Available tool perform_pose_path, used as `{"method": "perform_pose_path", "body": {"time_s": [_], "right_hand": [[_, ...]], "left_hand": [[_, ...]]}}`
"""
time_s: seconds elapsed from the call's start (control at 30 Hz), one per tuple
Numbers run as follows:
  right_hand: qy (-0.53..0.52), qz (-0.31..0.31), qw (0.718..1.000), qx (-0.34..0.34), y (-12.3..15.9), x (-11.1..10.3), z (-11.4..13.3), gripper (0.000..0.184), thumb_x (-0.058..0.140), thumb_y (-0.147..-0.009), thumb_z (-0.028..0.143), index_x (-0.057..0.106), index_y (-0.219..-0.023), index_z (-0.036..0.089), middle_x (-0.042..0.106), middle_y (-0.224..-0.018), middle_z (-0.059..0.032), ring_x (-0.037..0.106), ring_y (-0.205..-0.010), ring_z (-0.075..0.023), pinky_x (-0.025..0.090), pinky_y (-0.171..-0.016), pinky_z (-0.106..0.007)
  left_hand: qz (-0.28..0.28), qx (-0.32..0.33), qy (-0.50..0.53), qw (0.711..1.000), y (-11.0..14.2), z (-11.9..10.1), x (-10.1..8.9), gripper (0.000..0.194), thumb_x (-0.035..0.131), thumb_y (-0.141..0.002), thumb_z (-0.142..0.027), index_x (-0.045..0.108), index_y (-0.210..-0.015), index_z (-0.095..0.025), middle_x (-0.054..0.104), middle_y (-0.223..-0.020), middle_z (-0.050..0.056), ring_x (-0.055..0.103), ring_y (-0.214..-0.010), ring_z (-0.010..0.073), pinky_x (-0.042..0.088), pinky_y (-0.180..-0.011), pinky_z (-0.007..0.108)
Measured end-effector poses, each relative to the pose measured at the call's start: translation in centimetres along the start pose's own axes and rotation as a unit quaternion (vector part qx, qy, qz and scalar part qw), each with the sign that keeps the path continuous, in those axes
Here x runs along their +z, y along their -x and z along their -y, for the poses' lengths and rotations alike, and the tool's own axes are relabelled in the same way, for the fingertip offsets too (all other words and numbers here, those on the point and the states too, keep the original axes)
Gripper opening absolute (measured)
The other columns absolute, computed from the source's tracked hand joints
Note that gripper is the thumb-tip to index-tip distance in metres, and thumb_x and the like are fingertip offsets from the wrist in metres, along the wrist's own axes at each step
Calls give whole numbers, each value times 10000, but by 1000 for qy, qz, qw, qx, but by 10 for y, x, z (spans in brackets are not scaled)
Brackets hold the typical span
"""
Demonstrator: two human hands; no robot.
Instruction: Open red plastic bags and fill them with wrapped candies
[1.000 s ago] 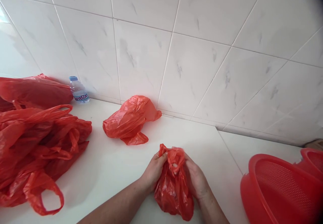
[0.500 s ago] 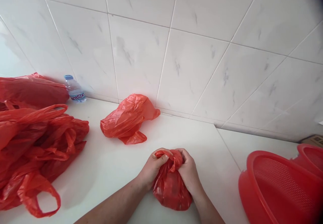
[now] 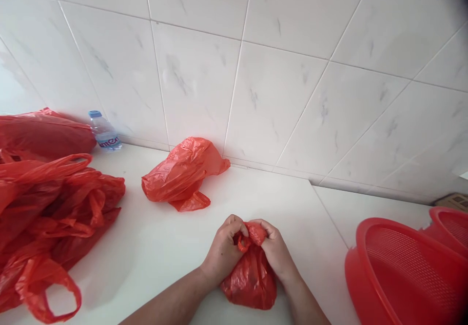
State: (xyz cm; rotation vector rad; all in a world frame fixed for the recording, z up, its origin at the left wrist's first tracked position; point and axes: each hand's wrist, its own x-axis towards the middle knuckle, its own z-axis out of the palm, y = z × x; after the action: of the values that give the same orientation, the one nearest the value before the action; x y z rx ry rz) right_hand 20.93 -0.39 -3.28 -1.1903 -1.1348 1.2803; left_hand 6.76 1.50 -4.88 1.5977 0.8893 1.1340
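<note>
A small red plastic bag (image 3: 250,281) rests on the white counter (image 3: 161,247) just in front of me. Both of my hands clutch its bunched top. My left hand (image 3: 224,249) is closed round the left side of the knot of plastic. Pressed against the right side, my right hand (image 3: 277,253) has its fingers curled over the top. The bag's bulging bottom shows between my wrists.
Another red bag (image 3: 183,173) lies against the tiled wall (image 3: 256,71). A pile of red bags (image 3: 47,208) fills the left side, with a small water bottle (image 3: 103,132) behind it. Red mesh baskets (image 3: 405,271) stand at the right.
My hands have closed in tighter on the bag's top, and the bag has become more bunched and compact. The view has shifted slightly.
</note>
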Motion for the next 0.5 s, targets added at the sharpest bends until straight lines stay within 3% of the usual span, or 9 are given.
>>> {"method": "perform_pose_path", "body": {"time_s": [0.07, 0.13, 0.27, 0.37, 0.5], "right_hand": [[-98, 29, 994, 37, 0, -7, -1, 245, 573, -720, 214, 675, -943, 199, 680, -922, -38, 602, -856, -203, 465, -788, -314], [-158, 9, 986, 55, -1, -14, -4, 261, 587, -753, 315, 673, -969, 194, 681, -950, -54, 609, -874, -209, 472, -808, -336], [-10, -146, 989, 4, -9, -27, -12, 301, 640, -715, 431, 640, -899, 192, 675, -815, -47, 618, -729, -203, 497, -703, -346], [96, -240, 966, -28, -16, -41, -15, 269, 624, -696, 402, 600, -867, 196, 632, -728, -17, 582, -670, -189, 472, -666, -332], [171, -334, 927, -28, -21, -57, -14, 238, 565, -687, 376, 593, -843, 199, 624, -837, -39, 558, -805, -219, 419, -770, -360]], "left_hand": [[-13, 6, -13, 1000, 0, 1, 0, 215, 491, -675, -5, 549, -704, -210, 484, -794, -5, 466, -689, 131, 382, -621, 242], [-16, 17, -31, 999, 1, -1, -1, 233, 488, -696, -11, 583, -739, -219, 504, -833, 9, 490, -723, 144, 403, -643, 255], [-7, 121, -116, 986, 10, -16, -6, 249, 491, -792, -71, 671, -815, -240, 572, -1052, 80, 520, -990, 226, 416, -846, 353], [79, 235, -148, 958, 23, -27, -4, 218, 480, -861, -134, 671, -854, -238, 653, -997, 90, 544, -1004, 242, 334, -971, 424], [231, 268, -144, 924, 41, -30, 10, 371, 322, -955, -237, 671, -828, -223, 687, -776, 96, 583, -758, 213, 415, -773, 363]]}}
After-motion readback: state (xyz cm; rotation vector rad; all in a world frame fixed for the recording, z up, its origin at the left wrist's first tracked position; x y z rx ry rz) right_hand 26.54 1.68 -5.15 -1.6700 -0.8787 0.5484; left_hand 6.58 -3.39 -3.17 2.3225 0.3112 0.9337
